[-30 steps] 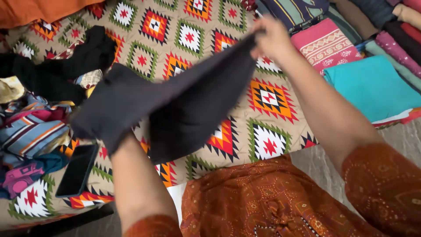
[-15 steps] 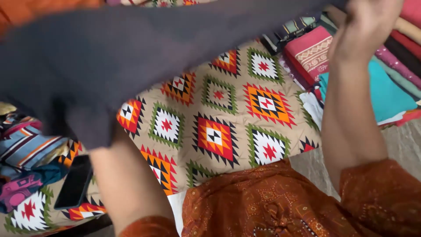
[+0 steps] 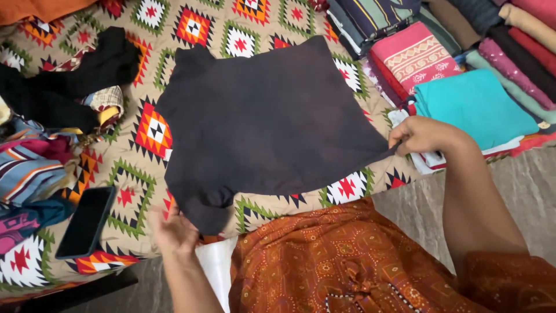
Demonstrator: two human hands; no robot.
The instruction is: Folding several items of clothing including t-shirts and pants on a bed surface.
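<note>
Two hands pinch a dark garment [image 3: 266, 116] spread on the patterned blanket [image 3: 139, 174]: left grip [image 3: 174, 229] at the sleeve, right grip [image 3: 417, 134] at the corner

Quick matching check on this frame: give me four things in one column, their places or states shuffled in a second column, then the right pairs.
1. dark garment
2. phone
3. turquoise cloth
4. right hand

A. lying screen-up near the blanket's left edge
B. folded, on the pile at the right
C. spread flat on the patterned blanket
D. pinching the garment's corner

Pairs: 1-C, 2-A, 3-B, 4-D
</note>
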